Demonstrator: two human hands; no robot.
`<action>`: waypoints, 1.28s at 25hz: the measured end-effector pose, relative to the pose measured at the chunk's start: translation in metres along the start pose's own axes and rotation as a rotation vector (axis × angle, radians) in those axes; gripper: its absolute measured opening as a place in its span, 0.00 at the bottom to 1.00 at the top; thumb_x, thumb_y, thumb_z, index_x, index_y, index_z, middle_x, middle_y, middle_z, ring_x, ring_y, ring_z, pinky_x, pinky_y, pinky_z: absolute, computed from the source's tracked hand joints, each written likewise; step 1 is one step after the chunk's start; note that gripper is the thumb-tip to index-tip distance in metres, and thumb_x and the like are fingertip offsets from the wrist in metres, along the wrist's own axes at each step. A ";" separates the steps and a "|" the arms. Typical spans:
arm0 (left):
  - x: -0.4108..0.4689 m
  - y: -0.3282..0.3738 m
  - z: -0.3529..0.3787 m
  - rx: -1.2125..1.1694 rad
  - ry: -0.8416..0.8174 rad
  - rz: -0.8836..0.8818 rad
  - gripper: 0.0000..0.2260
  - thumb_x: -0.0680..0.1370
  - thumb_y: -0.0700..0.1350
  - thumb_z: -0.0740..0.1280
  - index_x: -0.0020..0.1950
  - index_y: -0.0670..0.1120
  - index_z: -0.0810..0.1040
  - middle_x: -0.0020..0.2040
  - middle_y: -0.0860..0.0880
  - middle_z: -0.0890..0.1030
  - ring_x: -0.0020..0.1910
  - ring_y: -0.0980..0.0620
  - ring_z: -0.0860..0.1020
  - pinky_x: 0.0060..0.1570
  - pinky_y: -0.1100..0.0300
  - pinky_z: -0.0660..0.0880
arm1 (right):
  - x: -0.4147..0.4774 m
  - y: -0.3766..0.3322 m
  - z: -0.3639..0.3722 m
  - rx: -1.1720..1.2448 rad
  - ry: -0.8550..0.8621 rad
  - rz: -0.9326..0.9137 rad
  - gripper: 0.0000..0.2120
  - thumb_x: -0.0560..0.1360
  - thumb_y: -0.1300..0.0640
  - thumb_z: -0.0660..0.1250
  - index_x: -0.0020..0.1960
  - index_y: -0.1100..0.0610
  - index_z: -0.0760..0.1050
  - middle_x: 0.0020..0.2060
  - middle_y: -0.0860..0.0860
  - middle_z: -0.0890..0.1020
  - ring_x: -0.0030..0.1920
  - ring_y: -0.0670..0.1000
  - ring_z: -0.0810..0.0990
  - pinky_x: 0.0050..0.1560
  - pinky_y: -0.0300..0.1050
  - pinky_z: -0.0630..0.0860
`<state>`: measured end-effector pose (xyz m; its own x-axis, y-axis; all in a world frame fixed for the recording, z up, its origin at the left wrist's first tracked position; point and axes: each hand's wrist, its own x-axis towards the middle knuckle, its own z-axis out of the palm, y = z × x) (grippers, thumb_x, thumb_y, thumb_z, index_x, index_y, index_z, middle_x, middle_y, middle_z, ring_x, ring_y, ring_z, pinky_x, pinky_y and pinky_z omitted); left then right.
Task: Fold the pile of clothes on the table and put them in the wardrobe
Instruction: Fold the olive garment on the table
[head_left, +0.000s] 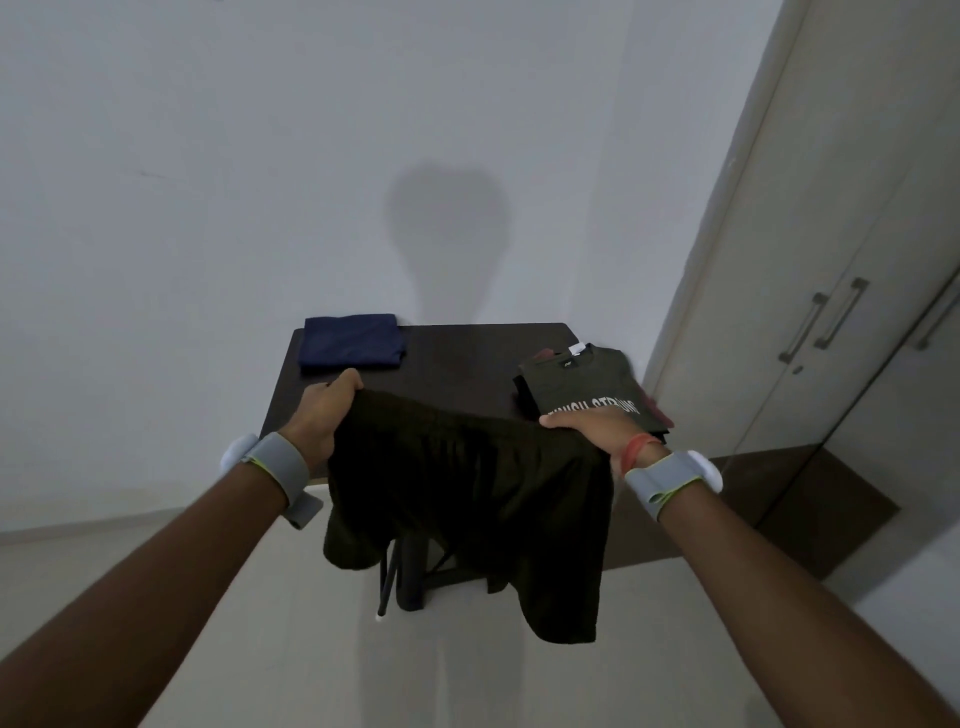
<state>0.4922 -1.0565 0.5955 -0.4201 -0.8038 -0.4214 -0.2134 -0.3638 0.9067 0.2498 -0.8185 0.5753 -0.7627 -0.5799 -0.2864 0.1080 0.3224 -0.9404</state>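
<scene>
The left hand (327, 415) and the right hand (587, 431) each clench one end of the waistband of a pair of dark, limp fabric shorts (467, 499), fingers curled over the cloth. The shorts hang spread between them above the near edge of the dark brown table (457, 358). Just beyond the right hand, a folded dark green T-shirt (582, 379) tops a small stack. Its white lettering ends in "STRONG", the first word partly hidden. A folded navy blue garment (350, 340) lies at the far left corner. The pale wardrobe (831, 249), doors closed, stands on the right.
</scene>
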 end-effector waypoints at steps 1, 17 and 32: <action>0.004 0.001 -0.006 0.007 -0.030 -0.059 0.08 0.73 0.44 0.69 0.49 0.43 0.79 0.43 0.42 0.81 0.43 0.43 0.80 0.50 0.49 0.79 | 0.001 -0.002 -0.006 0.043 -0.029 0.045 0.13 0.67 0.58 0.81 0.47 0.63 0.83 0.46 0.56 0.86 0.42 0.52 0.83 0.42 0.40 0.79; -0.047 -0.037 0.052 0.224 -0.291 0.109 0.08 0.78 0.46 0.70 0.47 0.42 0.78 0.43 0.43 0.78 0.43 0.46 0.79 0.45 0.51 0.76 | -0.013 0.005 0.045 0.043 -0.278 0.041 0.16 0.65 0.69 0.78 0.52 0.63 0.83 0.47 0.60 0.85 0.45 0.56 0.85 0.53 0.52 0.81; -0.075 -0.053 0.078 -0.062 -0.155 0.212 0.07 0.78 0.39 0.70 0.44 0.36 0.84 0.41 0.42 0.85 0.43 0.48 0.84 0.38 0.57 0.82 | -0.048 0.008 0.079 -0.498 -0.359 -0.549 0.34 0.69 0.48 0.79 0.72 0.55 0.74 0.62 0.49 0.78 0.63 0.47 0.78 0.68 0.47 0.74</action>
<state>0.4665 -0.9403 0.5771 -0.5804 -0.7853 -0.2155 -0.0538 -0.2271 0.9724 0.3377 -0.8467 0.5669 -0.3654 -0.9282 0.0703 -0.5810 0.1685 -0.7963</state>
